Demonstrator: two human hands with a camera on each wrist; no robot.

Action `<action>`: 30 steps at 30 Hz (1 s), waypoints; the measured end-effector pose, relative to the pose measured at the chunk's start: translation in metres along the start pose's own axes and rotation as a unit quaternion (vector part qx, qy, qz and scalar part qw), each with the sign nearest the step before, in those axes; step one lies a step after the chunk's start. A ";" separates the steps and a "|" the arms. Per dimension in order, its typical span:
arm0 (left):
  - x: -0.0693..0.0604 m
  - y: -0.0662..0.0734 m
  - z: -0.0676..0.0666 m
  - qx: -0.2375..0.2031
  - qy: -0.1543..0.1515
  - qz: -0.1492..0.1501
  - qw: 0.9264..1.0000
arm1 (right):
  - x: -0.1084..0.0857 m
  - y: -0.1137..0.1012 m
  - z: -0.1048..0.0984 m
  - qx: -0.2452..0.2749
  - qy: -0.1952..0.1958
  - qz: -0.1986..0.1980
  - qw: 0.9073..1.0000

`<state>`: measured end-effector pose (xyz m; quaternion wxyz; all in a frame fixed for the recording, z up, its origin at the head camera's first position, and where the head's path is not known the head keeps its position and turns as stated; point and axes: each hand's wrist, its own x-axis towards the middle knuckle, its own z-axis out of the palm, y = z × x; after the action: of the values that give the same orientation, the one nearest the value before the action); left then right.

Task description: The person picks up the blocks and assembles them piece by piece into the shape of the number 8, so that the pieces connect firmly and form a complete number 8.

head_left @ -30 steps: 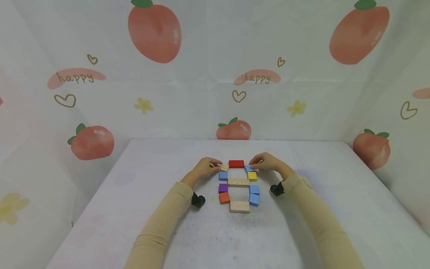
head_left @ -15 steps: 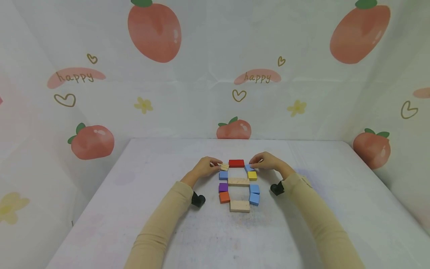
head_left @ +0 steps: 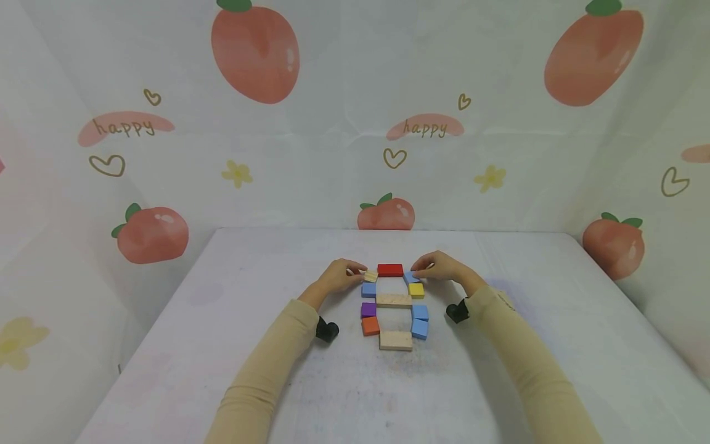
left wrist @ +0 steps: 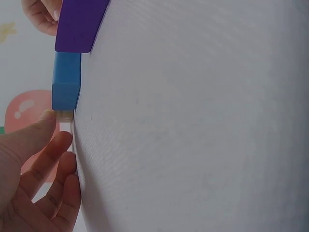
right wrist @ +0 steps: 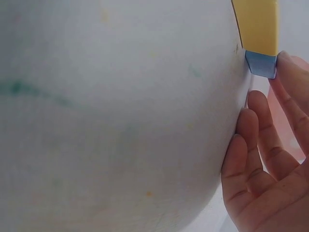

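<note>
Colored and plain wooden blocks lie in a figure-eight outline on the table. My left hand point(head_left: 339, 277) is at the upper left corner, thumb and a finger pinching a plain wooden block point(head_left: 371, 277). At the upper right, my right hand point(head_left: 439, 269) pinches a light blue block point(head_left: 411, 277) between thumb and index finger. Between the two hands sits a red block point(head_left: 391, 270). In the left wrist view, a blue block point(left wrist: 66, 82) and a purple block point(left wrist: 79, 26) stand nearer the camera. A yellow block point(right wrist: 259, 26) partly hides the pinched light blue one in the right wrist view.
Below the hands, a long plain block point(head_left: 394, 301) crosses the outline's middle. Another plain block point(head_left: 396, 341) closes the bottom. An orange block point(head_left: 370, 327) lies lower left, with light blue blocks point(head_left: 420, 330) lower right. A patterned cloth point(head_left: 333, 123) hangs behind the table point(head_left: 355, 394).
</note>
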<state>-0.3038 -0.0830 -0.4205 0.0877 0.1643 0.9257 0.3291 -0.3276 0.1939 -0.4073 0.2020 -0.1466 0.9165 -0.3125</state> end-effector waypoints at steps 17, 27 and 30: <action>0.000 0.001 0.000 -0.005 0.003 -0.005 1.000 | 0.000 0.002 0.001 0.009 0.006 -0.007 1.000; -0.001 -0.001 -0.001 -0.006 0.002 0.004 1.000 | -0.001 0.003 0.002 0.008 0.012 -0.013 1.000; -0.002 -0.001 -0.003 -0.007 0.003 0.005 1.000 | -0.004 0.001 0.001 -0.003 0.024 -0.021 0.999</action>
<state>-0.3034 -0.0861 -0.4192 0.0849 0.1673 0.9228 0.3365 -0.3239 0.1961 -0.4079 0.1726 -0.1583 0.9188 -0.3178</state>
